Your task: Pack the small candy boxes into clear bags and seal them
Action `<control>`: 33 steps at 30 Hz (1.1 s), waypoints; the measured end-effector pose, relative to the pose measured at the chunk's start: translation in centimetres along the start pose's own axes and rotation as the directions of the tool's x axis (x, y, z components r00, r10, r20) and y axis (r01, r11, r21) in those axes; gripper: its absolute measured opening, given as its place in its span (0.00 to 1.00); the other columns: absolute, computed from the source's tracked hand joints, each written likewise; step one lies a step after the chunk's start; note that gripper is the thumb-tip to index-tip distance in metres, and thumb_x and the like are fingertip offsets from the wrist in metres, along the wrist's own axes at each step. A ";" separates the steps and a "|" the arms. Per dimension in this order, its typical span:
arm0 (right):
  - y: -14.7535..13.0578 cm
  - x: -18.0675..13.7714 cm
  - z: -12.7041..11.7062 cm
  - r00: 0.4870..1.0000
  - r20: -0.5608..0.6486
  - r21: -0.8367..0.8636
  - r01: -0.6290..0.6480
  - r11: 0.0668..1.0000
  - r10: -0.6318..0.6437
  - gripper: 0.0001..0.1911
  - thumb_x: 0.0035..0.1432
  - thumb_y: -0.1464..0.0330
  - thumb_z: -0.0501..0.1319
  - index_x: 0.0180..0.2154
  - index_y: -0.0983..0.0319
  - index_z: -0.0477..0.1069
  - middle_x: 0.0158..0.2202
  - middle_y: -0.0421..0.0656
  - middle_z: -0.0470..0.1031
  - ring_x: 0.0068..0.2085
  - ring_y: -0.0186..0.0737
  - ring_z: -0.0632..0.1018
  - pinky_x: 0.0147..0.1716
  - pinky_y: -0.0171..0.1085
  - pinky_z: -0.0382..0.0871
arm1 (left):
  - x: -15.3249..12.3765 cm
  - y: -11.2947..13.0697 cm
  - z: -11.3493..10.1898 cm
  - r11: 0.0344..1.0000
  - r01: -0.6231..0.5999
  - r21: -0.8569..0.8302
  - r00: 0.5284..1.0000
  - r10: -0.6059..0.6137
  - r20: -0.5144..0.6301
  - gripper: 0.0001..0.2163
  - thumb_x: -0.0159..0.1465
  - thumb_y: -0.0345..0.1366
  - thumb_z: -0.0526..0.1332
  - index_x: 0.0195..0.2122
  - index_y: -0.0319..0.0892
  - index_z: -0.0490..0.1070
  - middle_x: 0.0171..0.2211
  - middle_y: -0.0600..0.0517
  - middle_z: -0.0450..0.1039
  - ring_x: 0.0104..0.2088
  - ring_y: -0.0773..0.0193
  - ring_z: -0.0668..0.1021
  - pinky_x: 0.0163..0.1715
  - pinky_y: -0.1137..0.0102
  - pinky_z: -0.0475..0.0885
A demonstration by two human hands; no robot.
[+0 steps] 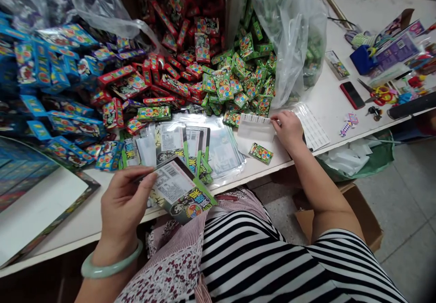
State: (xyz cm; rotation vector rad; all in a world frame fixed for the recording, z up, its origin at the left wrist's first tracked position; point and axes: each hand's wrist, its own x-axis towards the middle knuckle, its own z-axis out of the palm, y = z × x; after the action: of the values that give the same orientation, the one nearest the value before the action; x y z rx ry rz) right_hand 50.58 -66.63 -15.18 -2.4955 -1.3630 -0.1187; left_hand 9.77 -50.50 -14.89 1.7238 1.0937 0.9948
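Left hand (126, 198): fingers clamped on upper-left edge of printed packet (182, 190), held over front edge of tabletop (329, 101) | Right hand (289, 130): fingers pinched on right corner of white sheet (255, 132) | Small green box (261, 153): flat on tabletop, between sheet and front edge

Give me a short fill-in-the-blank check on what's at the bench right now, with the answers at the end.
1. The left hand holds a printed packet, and a pale bangle circles its ____.
2. The small box just below the pale sheet by the right hand is mostly ____.
3. Between the blue boxes and green boxes, most heaped boxes are ____.

Missing words: wrist; green; red.
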 end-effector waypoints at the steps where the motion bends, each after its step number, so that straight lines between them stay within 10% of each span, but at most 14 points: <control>1: 0.0 0.2 0.0 1.000 0.015 -0.018 -0.003 1.000 0.004 0.10 0.64 0.68 0.57 0.38 0.61 0.77 0.40 0.51 0.79 0.44 0.52 0.75 0.47 0.47 0.66 | 0.0 0.1 0.0 1.000 0.010 0.004 1.000 -0.010 0.004 0.10 0.51 0.34 0.70 0.35 0.48 0.79 0.34 0.56 0.79 0.36 0.65 0.79 0.38 0.70 0.73; 14: 0.2 1.1 -0.6 0.980 -0.039 0.314 -0.174 0.933 0.195 0.05 0.61 0.65 0.56 0.37 0.58 0.69 0.37 0.47 0.77 0.39 0.48 0.76 0.40 0.45 0.70 | 0.1 0.0 0.0 0.996 -0.090 0.019 0.993 0.088 0.079 0.06 0.58 0.34 0.68 0.37 0.46 0.77 0.35 0.55 0.78 0.37 0.65 0.78 0.39 0.70 0.73; 19: -6.5 1.0 -5.0 0.988 -0.010 0.694 0.118 0.710 -0.154 0.09 0.62 0.60 0.59 0.34 0.57 0.70 0.35 0.42 0.74 0.38 0.41 0.76 0.41 0.41 0.70 | 0.1 2.1 1.4 0.977 -0.213 -0.017 0.959 0.212 0.188 0.02 0.64 0.35 0.63 0.38 0.44 0.74 0.33 0.54 0.75 0.35 0.67 0.78 0.36 0.72 0.73; 23: -15.4 1.8 -7.8 0.704 0.182 0.801 0.299 0.519 -0.687 0.11 0.64 0.59 0.59 0.32 0.58 0.70 0.36 0.43 0.76 0.39 0.40 0.75 0.43 0.40 0.68 | 0.3 3.2 2.1 0.972 -0.221 -0.076 0.938 0.233 0.256 0.03 0.67 0.36 0.60 0.38 0.44 0.71 0.33 0.53 0.73 0.35 0.67 0.76 0.36 0.71 0.73; 27: -21.8 3.0 -7.1 0.459 0.323 0.766 0.387 0.513 -0.828 0.13 0.65 0.58 0.56 0.33 0.59 0.68 0.35 0.44 0.74 0.37 0.40 0.73 0.40 0.39 0.66 | 0.0 3.8 1.9 0.971 -0.201 -0.127 0.928 0.231 0.293 0.03 0.69 0.36 0.59 0.39 0.44 0.69 0.34 0.53 0.72 0.36 0.67 0.76 0.37 0.70 0.72; 33: -24.6 3.8 -4.4 0.433 0.477 0.661 0.397 0.637 -0.765 0.14 0.62 0.57 0.60 0.28 0.57 0.68 0.26 0.41 0.71 0.30 0.39 0.69 0.31 0.38 0.59 | -0.3 3.5 1.5 0.967 -0.195 -0.161 0.927 0.235 0.291 0.03 0.70 0.36 0.56 0.41 0.44 0.67 0.38 0.51 0.72 0.40 0.65 0.75 0.42 0.67 0.72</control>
State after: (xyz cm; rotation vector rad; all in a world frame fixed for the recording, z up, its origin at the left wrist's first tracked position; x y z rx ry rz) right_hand 32.48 -52.35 -4.84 -1.5165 -2.2294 1.0724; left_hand 12.00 -52.03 -12.17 1.8445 0.6355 0.8687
